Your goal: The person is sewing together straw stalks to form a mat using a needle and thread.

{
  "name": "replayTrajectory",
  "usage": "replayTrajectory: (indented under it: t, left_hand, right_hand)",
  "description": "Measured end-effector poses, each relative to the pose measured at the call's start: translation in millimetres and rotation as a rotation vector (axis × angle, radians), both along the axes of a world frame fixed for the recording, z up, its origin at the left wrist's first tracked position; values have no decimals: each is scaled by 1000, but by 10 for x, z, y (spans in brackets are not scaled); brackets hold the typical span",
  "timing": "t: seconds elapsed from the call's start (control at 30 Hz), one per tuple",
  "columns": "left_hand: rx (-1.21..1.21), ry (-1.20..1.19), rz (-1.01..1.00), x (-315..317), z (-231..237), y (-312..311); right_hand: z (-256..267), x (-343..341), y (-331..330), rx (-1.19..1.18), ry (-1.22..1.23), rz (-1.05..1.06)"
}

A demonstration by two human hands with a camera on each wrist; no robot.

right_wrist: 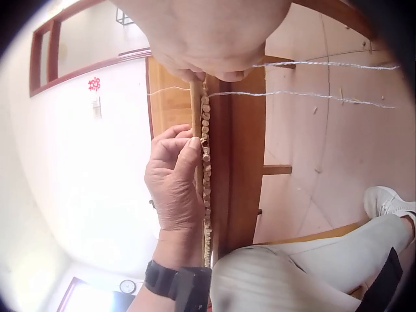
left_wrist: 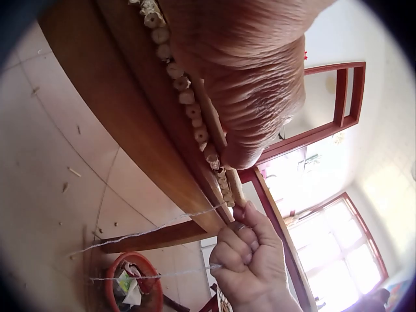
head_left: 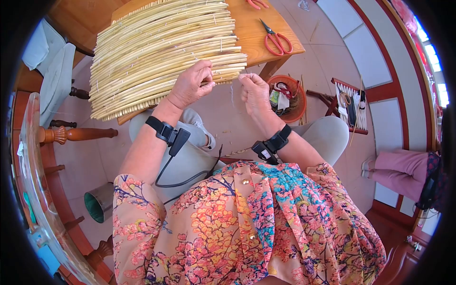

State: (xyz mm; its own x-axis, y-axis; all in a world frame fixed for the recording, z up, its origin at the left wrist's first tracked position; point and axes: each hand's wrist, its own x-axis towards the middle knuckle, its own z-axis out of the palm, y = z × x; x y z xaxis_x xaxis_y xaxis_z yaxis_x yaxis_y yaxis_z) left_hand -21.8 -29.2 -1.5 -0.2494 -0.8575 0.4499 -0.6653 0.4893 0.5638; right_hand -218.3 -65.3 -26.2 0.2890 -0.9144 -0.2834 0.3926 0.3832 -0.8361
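Straw-yellow stalks make up the mat (head_left: 161, 57) on the wooden table (head_left: 254, 38), and from my end of the feed the near edge matters most. One pale stalk (right_wrist: 195, 109) lies there, long axis left to right, alongside a row of cut ends. Left hand (head_left: 192, 85) pinches it partway along; right hand (head_left: 255, 92) has fingers curled at its right end, white string (right_wrist: 325, 64) trailing from them. A second strand (right_wrist: 247, 95) hangs from the mat's edge just beside. Right hand's nearer both, so I'd judge string work falls to it.
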Motion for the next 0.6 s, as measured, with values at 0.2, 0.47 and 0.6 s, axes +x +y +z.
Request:
replayTrajectory:
  t: [0.2,0.47,0.6]
  left_hand:
    - [-155,23,-48,40,-105,-57]
    - [-194,25,-9,35,-73,-11]
    - [-167,51,-27,37,-43,19]
  right_hand:
    - [39,19,22,-3,94,53]
    - [16,208,5,75,145,100]
    - [70,264,20,117,138,47]
